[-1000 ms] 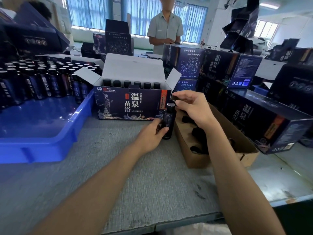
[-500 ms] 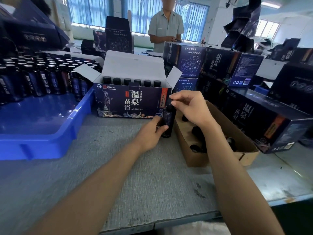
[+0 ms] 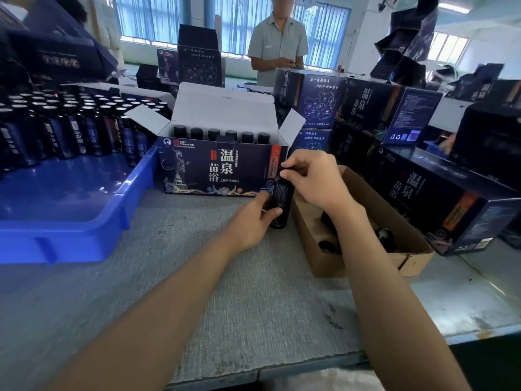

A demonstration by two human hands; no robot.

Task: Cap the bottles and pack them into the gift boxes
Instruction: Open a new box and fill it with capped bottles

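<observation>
Dark-blue bottle [image 3: 280,206] is standing upright toward the counter's [image 3: 225,292] far edge, about mid-width, base looking to be resting on the grey surface.

- Your left hand [image 3: 253,218] is gripping the lower body, thumb across the label. Likely you are bracing it so it is not turning with the twist.
- Your right hand [image 3: 313,179] is pinching the bottle's top from above, thumb and forefinger curled round the neck. Those fingers are covering the cap, so I cannot tell whether it is seated. I am reading this as the capping step.
- Brown cardboard box [image 3: 366,221] is sitting just right of the bottle, under your right wrist, with loose dark caps [image 3: 384,235] lying in it, so refills are lying close to hand.
- Open gift box [image 3: 222,170] is standing just behind the bottle, lid flap up, with a row of capped bottle tops [image 3: 222,134] showing along its back. The front row is looking unfilled, so the drop-in is going to be short.
- Blue tray [image 3: 70,210] is sitting at the counter's left edge, with waiting bottles [image 3: 70,128] crowding its far side.
- Closed gift boxes [image 3: 439,198] are stacking up at the right.
</observation>
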